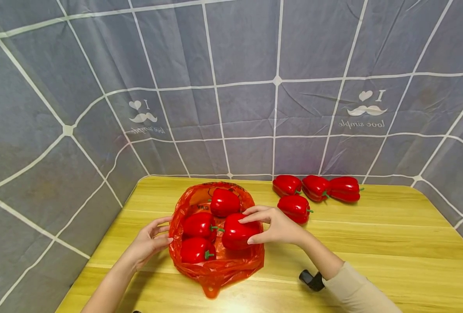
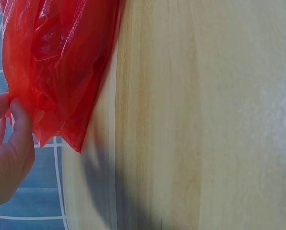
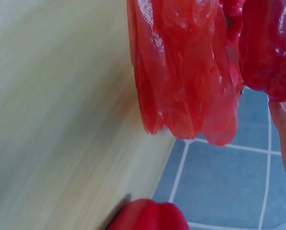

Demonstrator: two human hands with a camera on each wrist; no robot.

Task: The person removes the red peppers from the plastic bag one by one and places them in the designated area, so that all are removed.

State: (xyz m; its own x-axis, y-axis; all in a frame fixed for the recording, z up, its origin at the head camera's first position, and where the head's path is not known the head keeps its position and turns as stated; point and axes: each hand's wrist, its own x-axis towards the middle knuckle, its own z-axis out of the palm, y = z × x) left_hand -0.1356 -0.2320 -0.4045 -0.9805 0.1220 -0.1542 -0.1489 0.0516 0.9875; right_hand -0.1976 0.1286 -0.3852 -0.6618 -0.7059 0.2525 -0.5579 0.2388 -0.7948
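Note:
A red plastic bag (image 1: 194,270) stands on the wooden table with its mouth spread upward. Inside lie three red bell peppers, among them one at the back (image 1: 225,202) and one at the front left (image 1: 195,251). My left hand (image 1: 150,242) pinches the bag's left rim between thumb and fingers; the left wrist view shows the fingertips at the red film (image 2: 52,72). With thumb and fingers, my right hand (image 1: 276,226) grips another red bell pepper (image 1: 237,232) at the bag's mouth, its green stem pointing left. The right wrist view shows that pepper (image 3: 268,48) above the rim.
Several more red bell peppers (image 1: 315,188) lie in a cluster on the table's back right. A small black object (image 1: 311,279) sits near my right forearm. Grey tile-patterned curtain (image 1: 247,108) surrounds the back and sides of the wooden table (image 1: 372,248).

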